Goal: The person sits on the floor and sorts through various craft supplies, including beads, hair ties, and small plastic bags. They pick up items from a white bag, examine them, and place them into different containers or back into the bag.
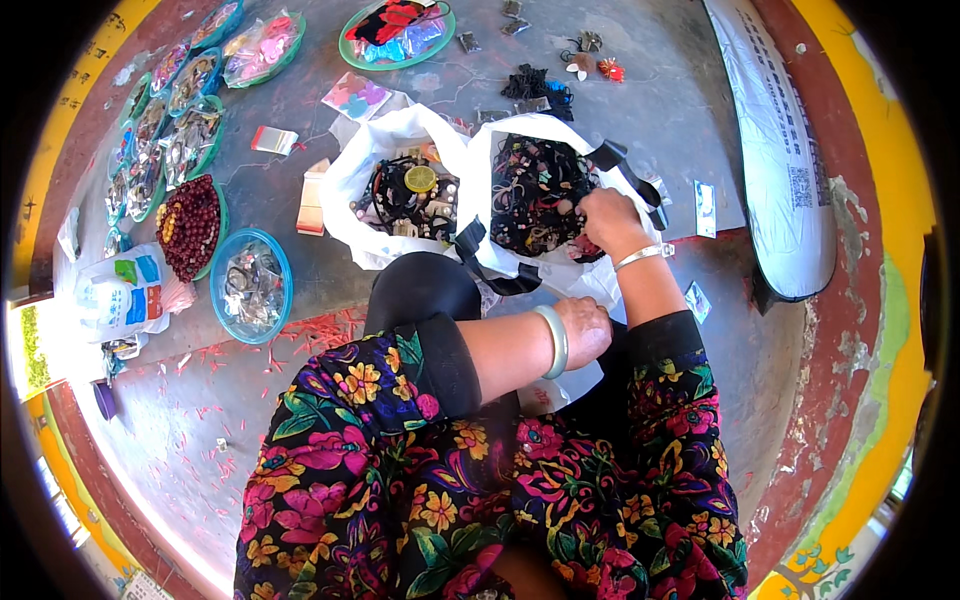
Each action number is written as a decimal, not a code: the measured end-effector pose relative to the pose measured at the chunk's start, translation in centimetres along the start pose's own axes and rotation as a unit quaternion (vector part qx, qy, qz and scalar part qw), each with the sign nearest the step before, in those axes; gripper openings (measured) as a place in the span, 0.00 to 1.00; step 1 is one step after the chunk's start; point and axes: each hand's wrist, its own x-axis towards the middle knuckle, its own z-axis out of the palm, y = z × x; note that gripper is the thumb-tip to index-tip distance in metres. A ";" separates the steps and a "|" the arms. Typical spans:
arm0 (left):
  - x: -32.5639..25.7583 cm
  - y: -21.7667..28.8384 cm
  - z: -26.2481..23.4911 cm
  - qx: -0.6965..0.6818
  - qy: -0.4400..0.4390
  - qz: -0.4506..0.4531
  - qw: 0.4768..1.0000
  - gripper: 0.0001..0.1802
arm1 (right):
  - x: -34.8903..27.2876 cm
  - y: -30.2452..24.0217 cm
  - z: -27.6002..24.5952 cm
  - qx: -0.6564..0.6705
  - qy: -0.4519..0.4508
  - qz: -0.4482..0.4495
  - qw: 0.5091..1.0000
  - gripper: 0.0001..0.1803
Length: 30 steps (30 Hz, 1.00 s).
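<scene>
Your right hand (607, 217) reaches into the right white bag (520, 150), fingers curled down among the dark tangle of hair ties (535, 195) that fills it; whether they pinch one piece or just rest in the heap you cannot tell, since the fingertips are buried. A silver bangle (642, 256) sits on that wrist. Your left hand (583, 328) lies across your lap, loosely closed and resting against your right forearm, holding nothing that shows; a pale green bangle (553, 341) circles its wrist. The bag stands open on the grey ground (660, 110) just past your knee (420, 288), its black straps (480, 262) hanging toward you. Touching it on the left is a second white bag (375, 165), also open, with dark bands and a lemon-slice charm (420, 178) on top. Farther left, a blue dish (252, 286) of packets lies near a dish of dark red beads (190, 226), with more round trays (160, 130) ranged beyond. A green tray (395, 35) sits at the far edge, and a long white sack (775, 150) lies to your right.
</scene>
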 end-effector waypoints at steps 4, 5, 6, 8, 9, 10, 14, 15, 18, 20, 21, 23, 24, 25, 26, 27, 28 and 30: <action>0.1 0.1 0.2 0.004 -0.012 0.021 1.000 0.09 | 1.7 -0.9 3.2 0.115 -0.008 -0.070 0.991 0.15; 0.1 -0.1 0.2 0.007 -0.015 0.031 0.999 0.09 | 2.2 -1.6 3.7 0.105 -0.043 -0.075 0.991 0.16; 0.1 -0.1 0.2 0.004 -0.021 0.018 1.000 0.08 | 2.6 -2.0 4.5 0.085 -0.054 -0.072 0.992 0.17; 0.0 -0.1 0.2 -0.002 -0.032 -0.011 0.999 0.08 | 3.2 -3.1 5.2 0.043 -0.075 -0.067 0.994 0.19; -0.1 -0.3 0.2 -0.010 -0.035 -0.011 0.999 0.08 | 3.1 -3.5 5.2 0.036 -0.036 -0.051 0.997 0.17; -0.2 -0.5 0.2 -0.018 -0.038 -0.011 0.999 0.08 | 2.9 -3.9 5.3 0.029 0.003 -0.034 0.999 0.15; -0.4 -0.8 0.1 -0.023 -0.033 -0.007 0.999 0.08 | 3.2 -3.6 6.1 0.014 0.007 0.005 1.000 0.20; -0.5 -0.9 0.1 -0.022 -0.030 -0.009 0.999 0.07 | 3.3 -3.6 6.1 0.015 0.007 0.009 1.000 0.23; -0.5 -0.8 -0.1 -0.018 -0.033 -0.020 0.999 0.07 | 3.2 -3.5 7.0 0.012 0.001 0.016 1.000 0.26; -0.3 -0.7 -0.3 -0.015 -0.049 -0.036 0.998 0.06 | 3.4 -3.6 8.0 -0.010 0.017 0.026 0.999 0.26; -0.3 -0.7 -0.1 -0.022 -0.047 -0.039 0.998 0.06 | 3.6 -3.8 8.6 -0.031 0.032 0.030 0.999 0.26; -0.4 -0.9 0.4 -0.036 -0.044 -0.045 0.997 0.06 | 4.0 -3.8 9.5 -0.047 0.038 0.044 0.997 0.25; -0.3 -0.9 0.5 -0.037 -0.048 -0.043 0.997 0.07 | 4.4 -3.7 9.7 -0.040 0.029 0.054 0.997 0.24; -0.2 -1.0 0.5 -0.038 -0.053 -0.042 0.997 0.07 | 4.8 -3.6 10.0 -0.034 0.021 0.064 0.997 0.23; -0.2 -1.0 0.5 -0.039 -0.058 -0.041 0.997 0.07 | 5.1 -3.6 10.2 -0.026 0.037 0.051 0.998 0.18; -0.2 -1.0 0.4 -0.036 -0.052 -0.043 0.997 0.07 | 5.6 -3.4 10.3 -0.019 0.037 0.053 0.998 0.17; -0.1 -1.0 0.4 -0.034 -0.047 -0.044 0.997 0.07 | 6.0 -3.2 10.3 -0.011 0.036 0.056 0.998 0.15; -0.1 -1.1 0.0 -0.034 -0.050 -0.046 0.997 0.07 | 6.0 -3.5 9.9 -0.015 0.069 0.073 0.995 0.11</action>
